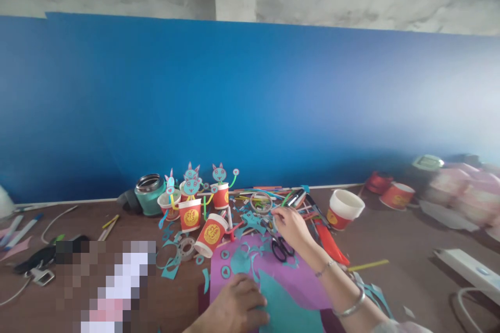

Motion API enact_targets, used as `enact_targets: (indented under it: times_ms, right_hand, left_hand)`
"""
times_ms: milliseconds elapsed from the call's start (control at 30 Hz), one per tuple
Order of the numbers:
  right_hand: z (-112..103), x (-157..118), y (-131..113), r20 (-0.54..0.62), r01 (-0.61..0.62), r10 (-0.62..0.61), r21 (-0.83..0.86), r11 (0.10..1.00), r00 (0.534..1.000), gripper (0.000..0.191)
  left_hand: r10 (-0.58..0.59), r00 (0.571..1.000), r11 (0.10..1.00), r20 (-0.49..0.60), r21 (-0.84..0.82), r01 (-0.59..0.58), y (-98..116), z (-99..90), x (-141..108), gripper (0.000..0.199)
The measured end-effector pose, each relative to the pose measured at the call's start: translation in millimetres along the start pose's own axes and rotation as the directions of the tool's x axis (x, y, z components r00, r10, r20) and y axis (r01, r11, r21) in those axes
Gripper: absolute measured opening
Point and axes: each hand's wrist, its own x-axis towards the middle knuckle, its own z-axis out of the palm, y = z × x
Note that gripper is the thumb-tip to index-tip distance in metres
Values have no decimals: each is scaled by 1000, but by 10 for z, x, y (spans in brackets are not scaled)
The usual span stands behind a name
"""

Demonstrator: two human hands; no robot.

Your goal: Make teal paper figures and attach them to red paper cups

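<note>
My left hand rests at the lower middle on the teal paper, its fingers curled; anything under them is hidden. Beneath that sheet lies purple paper. My right hand reaches over the scrap pile, its fingers pinched together near a tape ring; what they hold, if anything, is too small to name. Just below it lie black-handled scissors. Round heart pieces sit on the purple paper's left side. A red cup lies tilted at its upper left edge.
Decorated cups with teal cat faces stand at the back left, beside a teal jar. Stacked cups stand right of the pile. Another red cup, a white power strip and keys lie farther out.
</note>
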Motion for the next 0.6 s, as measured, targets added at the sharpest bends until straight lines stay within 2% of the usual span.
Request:
enact_targets:
  times_ms: [133,267,367,433,600]
  right_hand:
    - [80,14,-263,94,52,-57,61,997,994,27]
    - [298,148,-655,210,40,-61,102,994,976,22]
    - [509,291,-888,278,-44,18,90,995,960,16]
    - [627,375,-984,311,-110,79,84,990,947,20]
    - [765,537,-1004,390,-306,237,124,944,890,21]
  left_hand:
    - [-32,999,999,38,32,31,-41,78,-45,28]
    - [-47,998,998,29,39,46,-42,63,-38,27]
    - [-92,995,995,42,45,90,-26,32,-29,26]
    - [-122,990,991,70,59,118,-16,16,-27,27]
    - [-141,981,988,136,74,132,6,-13,-14,28]
